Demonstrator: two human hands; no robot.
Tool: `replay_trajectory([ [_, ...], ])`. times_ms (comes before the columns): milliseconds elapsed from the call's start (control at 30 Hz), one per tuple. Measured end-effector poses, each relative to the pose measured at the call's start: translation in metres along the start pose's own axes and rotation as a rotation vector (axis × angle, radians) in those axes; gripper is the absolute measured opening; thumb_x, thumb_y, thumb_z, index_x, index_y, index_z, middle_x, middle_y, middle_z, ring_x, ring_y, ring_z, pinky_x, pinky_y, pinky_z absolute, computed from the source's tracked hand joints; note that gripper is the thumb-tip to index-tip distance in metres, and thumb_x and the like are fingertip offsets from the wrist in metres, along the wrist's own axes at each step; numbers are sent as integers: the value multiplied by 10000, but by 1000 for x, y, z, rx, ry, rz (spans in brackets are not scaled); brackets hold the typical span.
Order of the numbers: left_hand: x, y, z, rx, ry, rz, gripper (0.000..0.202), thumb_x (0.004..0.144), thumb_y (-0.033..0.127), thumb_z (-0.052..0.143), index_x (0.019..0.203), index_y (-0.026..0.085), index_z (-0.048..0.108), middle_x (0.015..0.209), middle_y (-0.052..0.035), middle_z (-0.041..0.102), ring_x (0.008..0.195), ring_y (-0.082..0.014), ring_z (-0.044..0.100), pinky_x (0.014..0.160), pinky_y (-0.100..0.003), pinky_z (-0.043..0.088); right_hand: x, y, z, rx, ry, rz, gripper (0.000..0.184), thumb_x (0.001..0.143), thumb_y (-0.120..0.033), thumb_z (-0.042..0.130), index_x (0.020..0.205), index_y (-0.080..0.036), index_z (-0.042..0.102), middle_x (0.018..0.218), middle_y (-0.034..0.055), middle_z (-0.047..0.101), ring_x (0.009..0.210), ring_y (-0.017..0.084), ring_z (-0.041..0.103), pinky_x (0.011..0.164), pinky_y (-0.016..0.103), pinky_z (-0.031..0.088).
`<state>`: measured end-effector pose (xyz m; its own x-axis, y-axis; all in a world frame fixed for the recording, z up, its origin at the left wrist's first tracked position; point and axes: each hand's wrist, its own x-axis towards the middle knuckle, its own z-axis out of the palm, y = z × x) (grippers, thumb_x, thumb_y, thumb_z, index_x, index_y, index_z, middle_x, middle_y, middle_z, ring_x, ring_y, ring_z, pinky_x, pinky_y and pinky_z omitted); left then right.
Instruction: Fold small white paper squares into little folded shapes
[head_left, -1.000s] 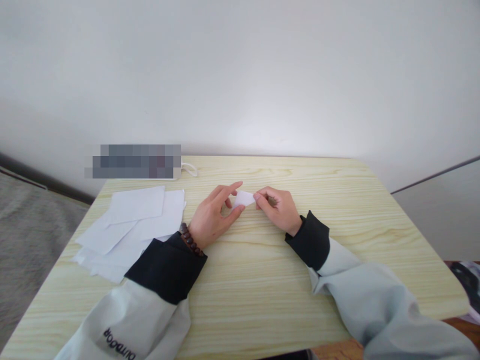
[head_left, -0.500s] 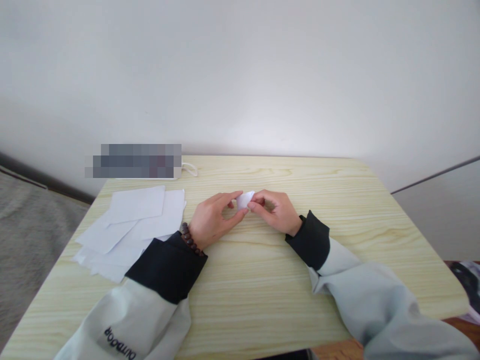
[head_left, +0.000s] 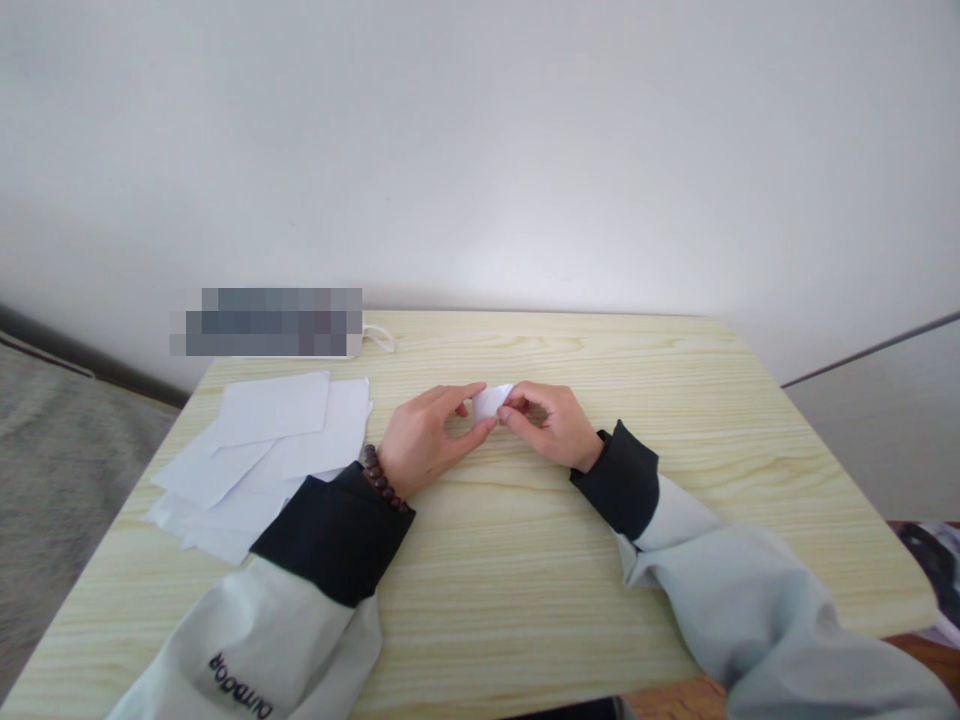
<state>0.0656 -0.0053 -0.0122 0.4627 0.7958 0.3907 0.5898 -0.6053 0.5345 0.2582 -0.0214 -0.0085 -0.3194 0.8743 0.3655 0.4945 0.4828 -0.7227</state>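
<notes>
Between both hands is a small folded piece of white paper [head_left: 489, 402], held near the middle of the table. My left hand [head_left: 431, 435] grips its left side, with the thumb at the lower edge and the index finger along the top. The right corner is pinched between the thumb and fingers of my right hand [head_left: 551, 420]. Part of that corner is hidden by the fingertips. Left of my left hand lies a loose, overlapping pile of white paper sheets [head_left: 274, 410].
A pale wood-grain table [head_left: 487, 560] stands against a white wall [head_left: 480, 150]. At its back left is a blurred-out object [head_left: 274, 325] with a white cord loop [head_left: 381, 338] beside it. A dark object [head_left: 570, 709] shows at the front edge.
My right fingers and the paper's right tip have shifted very slightly to the right. My left hand and the sheet pile look the same.
</notes>
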Motion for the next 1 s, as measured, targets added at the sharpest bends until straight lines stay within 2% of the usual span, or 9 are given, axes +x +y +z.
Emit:
replay_trajectory([
  [133, 0, 0, 0, 25, 11, 22, 379, 808, 404, 578, 1095, 161, 625, 810, -37, 671, 700, -140, 600, 647, -235, 455, 0, 0, 1, -7, 11, 14, 114, 815, -210, 530, 746, -173, 612, 653, -12, 630, 567, 89, 521, 563, 206, 399],
  [300, -1, 2, -1, 63, 0, -10, 349, 816, 410, 552, 1085, 202, 629, 805, -24, 680, 674, -133, 594, 649, -232, 451, -1, 2, 3, -34, 40, 37, 131, 814, -233, 524, 735, -177, 614, 643, -8, 634, 560, 95, 533, 558, 211, 403],
  [400, -1, 3, -2, 67, 2, -22, 381, 791, 448, 580, 1089, 214, 623, 812, -22, 682, 661, -129, 583, 643, -231, 448, -1, 4, 4, -85, 44, -2, 138, 809, -241, 535, 706, -189, 610, 629, -11, 633, 572, 102, 540, 587, 222, 409],
  [567, -1, 2, 0, 56, 17, -34, 353, 802, 413, 571, 1079, 200, 628, 786, -15, 675, 645, -123, 574, 635, -230, 447, -2, 4, 5, -164, 71, -84, 149, 827, -244, 527, 705, -205, 604, 633, -11, 640, 582, 110, 549, 626, 238, 419],
  [733, -1, 3, -1, 45, 25, -25, 359, 787, 364, 573, 1097, 191, 624, 791, -15, 674, 659, -127, 588, 637, -228, 454, -2, 3, 7, -279, 161, -157, 124, 802, -203, 547, 683, -204, 580, 579, -20, 612, 560, 113, 538, 643, 254, 407],
  [867, -1, 4, -1, 41, 63, -16, 342, 786, 355, 578, 1075, 179, 630, 781, -17, 675, 659, -127, 596, 645, -232, 467, -1, 0, 10, -340, 194, -77, 53, 784, -188, 555, 734, -195, 571, 611, -17, 627, 546, 116, 550, 670, 276, 402],
  [1000, -2, 4, 0, 58, 74, 14, 326, 791, 344, 577, 1068, 178, 624, 782, -16, 679, 664, -127, 604, 645, -229, 476, -1, -1, 14, -290, 173, -5, 23, 766, -186, 567, 781, -194, 583, 639, -8, 636, 584, 126, 571, 659, 262, 421],
])
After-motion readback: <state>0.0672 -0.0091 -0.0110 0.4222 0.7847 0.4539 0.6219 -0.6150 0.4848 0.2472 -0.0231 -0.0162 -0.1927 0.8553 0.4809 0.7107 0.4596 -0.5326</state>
